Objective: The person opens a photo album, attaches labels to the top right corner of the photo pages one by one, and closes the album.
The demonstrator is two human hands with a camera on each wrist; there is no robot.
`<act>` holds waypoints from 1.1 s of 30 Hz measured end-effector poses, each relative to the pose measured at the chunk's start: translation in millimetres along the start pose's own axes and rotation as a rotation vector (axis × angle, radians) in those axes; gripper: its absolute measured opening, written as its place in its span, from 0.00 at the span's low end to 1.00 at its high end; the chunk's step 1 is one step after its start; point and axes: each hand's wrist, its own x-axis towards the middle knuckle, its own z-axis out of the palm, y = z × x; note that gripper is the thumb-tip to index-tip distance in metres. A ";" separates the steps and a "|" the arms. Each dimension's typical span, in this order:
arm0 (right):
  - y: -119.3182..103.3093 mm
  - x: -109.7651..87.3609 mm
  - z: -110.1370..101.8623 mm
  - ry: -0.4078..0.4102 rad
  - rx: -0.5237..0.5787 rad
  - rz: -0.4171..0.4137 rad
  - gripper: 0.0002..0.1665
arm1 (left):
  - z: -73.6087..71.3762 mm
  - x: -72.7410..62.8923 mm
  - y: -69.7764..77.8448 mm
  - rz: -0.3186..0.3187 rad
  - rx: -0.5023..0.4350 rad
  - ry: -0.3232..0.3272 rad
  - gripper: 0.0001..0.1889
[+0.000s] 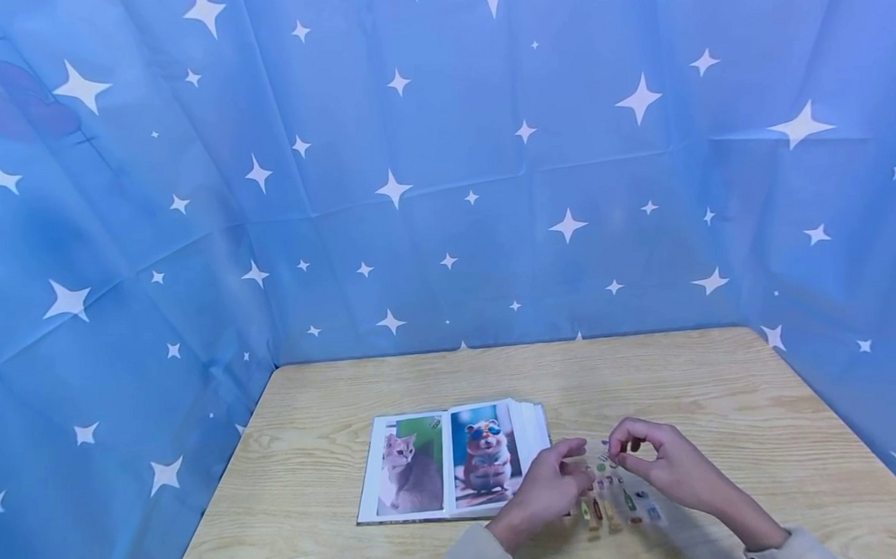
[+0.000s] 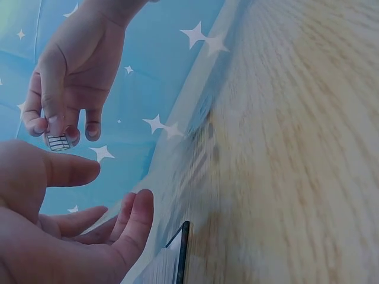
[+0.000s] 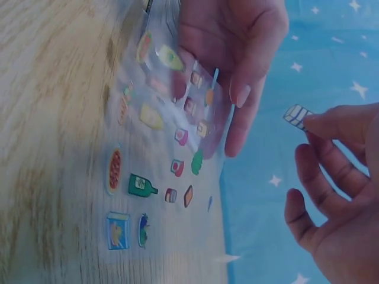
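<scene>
My right hand (image 1: 670, 467) pinches a small sticker (image 3: 297, 117) with a dark grid on white between thumb and index finger, raised above the table. Beneath both hands lies a clear sticker sheet (image 3: 163, 207) printed with little food pictures, among them a green bottle (image 3: 141, 186). My left hand (image 1: 545, 488) is at the sheet's left side, its fingers loosely bent and apart; in the right wrist view they overlap the sheet's far end. Left of that hand, an open photo album (image 1: 448, 480) shows a cat photo (image 1: 411, 473) and a photo of a hamster in sunglasses (image 1: 488, 461).
The wood-grain table (image 1: 313, 452) stretches out around the album and sheet. A blue curtain with white stars (image 1: 485, 261) hangs along its back and sides. In the left wrist view, the album's dark cover edge (image 2: 184, 251) shows below the left fingers.
</scene>
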 end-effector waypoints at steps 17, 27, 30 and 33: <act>0.8 0.1 1.5 0.019 -0.019 -0.003 0.20 | 5.6 7.8 0.1 -0.014 0.048 0.104 0.33; 2.4 -0.3 2.2 0.027 -0.021 -0.011 0.18 | 4.9 6.9 4.2 -0.004 0.052 0.093 0.37; 3.3 -0.2 2.7 0.028 -0.019 -0.021 0.18 | 4.5 6.9 4.4 -0.004 0.059 0.096 0.37; 3.9 -0.3 2.9 0.029 -0.019 -0.023 0.17 | 3.3 6.2 4.5 -0.005 0.074 0.099 0.37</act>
